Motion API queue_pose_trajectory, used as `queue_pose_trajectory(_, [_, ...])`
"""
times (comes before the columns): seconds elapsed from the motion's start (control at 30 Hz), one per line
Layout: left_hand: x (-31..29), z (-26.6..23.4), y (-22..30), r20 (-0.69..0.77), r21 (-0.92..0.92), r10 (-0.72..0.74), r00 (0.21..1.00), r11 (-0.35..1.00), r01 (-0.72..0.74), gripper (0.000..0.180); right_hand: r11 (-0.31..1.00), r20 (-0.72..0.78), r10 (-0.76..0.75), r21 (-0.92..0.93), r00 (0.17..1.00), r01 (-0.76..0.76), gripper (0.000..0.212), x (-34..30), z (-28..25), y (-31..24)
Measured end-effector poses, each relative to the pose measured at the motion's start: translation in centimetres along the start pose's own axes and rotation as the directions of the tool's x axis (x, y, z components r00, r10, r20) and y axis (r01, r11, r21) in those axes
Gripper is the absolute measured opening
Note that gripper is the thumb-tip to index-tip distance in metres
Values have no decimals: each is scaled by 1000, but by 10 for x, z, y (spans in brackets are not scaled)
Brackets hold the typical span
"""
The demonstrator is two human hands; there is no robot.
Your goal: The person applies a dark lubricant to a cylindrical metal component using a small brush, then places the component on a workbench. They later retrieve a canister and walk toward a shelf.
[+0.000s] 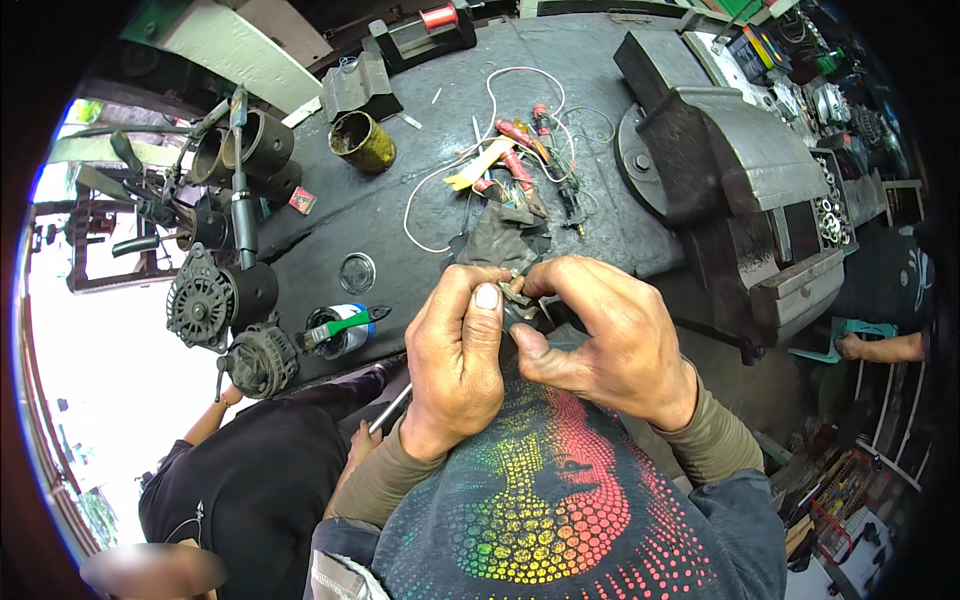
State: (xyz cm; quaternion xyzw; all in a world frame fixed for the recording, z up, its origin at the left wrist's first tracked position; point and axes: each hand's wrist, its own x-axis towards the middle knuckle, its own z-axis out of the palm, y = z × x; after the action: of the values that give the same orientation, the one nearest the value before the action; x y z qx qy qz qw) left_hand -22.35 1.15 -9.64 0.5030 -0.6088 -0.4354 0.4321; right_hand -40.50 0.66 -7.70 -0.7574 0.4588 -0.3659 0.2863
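Note:
My left hand (pixel 455 350) and my right hand (pixel 612 340) meet close in front of my chest, above the bench's near edge. Between their fingertips is a small metal part (pixel 517 288) with a copper-brown piece; the fingers hide much of it, so its exact kind does not show. The left thumb and forefinger pinch it from one side. On the other side the right forefinger reaches it, with the right thumb bent below. Just beyond the hands lies a crumpled grey cloth (pixel 493 238). Farther back are red-handled tools (pixel 517 170), a yellow-handled tool (pixel 480 165) and a looped pale wire (pixel 408 205).
A large bench vise (pixel 735 150) stands at right. At left are two alternators (pixel 200 300) (pixel 262 360), a yellow tin (pixel 375 150), a round lid (pixel 357 272) and a green brush (pixel 345 325) across a can. A person in black (pixel 245 470) is at left; another person's arm (pixel 890 348) shows at right.

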Motion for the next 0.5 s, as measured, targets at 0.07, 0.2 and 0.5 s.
queue_pose_trajectory(0.07, [4,3,1,-4,47,40,999,998,-39,21,1000,8,16,7,1000,-16,32,0,-3,1])
queue_pose_trajectory(0.2, [10,9,4,-7,55,29,1000,998,-28,21,1000,4,8,0,1000,-8,34,-3,-13,5])
queue_pose_trajectory(0.5, [20,28,4,33,146,190,981,970,-193,20,995,8,100,-28,995,-100,39,-3,-27,13])
